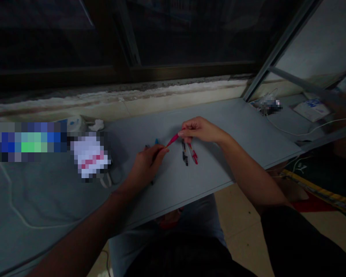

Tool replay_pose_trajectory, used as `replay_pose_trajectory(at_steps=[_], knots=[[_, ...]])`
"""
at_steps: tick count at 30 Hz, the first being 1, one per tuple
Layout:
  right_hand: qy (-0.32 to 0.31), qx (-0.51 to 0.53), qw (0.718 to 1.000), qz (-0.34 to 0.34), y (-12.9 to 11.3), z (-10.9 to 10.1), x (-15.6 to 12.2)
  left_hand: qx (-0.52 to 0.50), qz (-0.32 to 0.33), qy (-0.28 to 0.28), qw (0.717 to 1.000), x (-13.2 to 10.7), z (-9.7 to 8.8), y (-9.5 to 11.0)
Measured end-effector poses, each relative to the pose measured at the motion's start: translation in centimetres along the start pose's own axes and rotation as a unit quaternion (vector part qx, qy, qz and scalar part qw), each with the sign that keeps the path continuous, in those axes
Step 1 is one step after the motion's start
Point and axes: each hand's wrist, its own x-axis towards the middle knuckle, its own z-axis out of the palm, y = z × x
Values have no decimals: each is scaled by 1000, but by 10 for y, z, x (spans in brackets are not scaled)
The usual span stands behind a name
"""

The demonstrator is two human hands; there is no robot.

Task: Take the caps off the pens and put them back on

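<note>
My right hand (198, 130) pinches a slim red pen (173, 140), whose tip points left toward the fingertips of my left hand (147, 167). My left hand closes around a thin dark pen with a blue clip (156, 142), and its lower end shows below the palm. Just under my right hand, a black pen (185, 153) and a red-and-white pen (193, 154) lie side by side on the grey desk (219, 154), close to my fingers and angled slightly apart.
The desk runs along a dark window frame (127, 73) and a stained sill (127, 96). To the left are a blurred white package (89, 156) and a blurred blue-and-green object (25, 142). A white cable (300, 132) lies at the right, beyond a metal shelf post (276, 50).
</note>
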Motion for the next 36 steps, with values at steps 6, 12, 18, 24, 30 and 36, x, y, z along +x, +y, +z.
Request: replay_pose_trajectory(at_steps=[6, 12, 18, 24, 30, 36], knots=[[66, 10, 997, -28, -3, 2, 1, 5, 8, 1, 1000, 1, 0, 0], [76, -8, 997, -30, -2, -1, 0, 2, 8, 0, 1000, 0, 0, 1], [-7, -47, 998, -39, -2, 2, -1, 15, 22, -11, 1000, 0, 0, -1], [10, -59, 998, -6, -10, 7, -3, 63, 53, 23, 996, -2, -2, -4], [30, -6, 999, 9, -11, 11, 0, 135, 87, 66, 985, -7, 0, -6], [100, 22, 995, 15, -3, 11, 6, 32, 167, -73, 983, -10, 6, 0]])
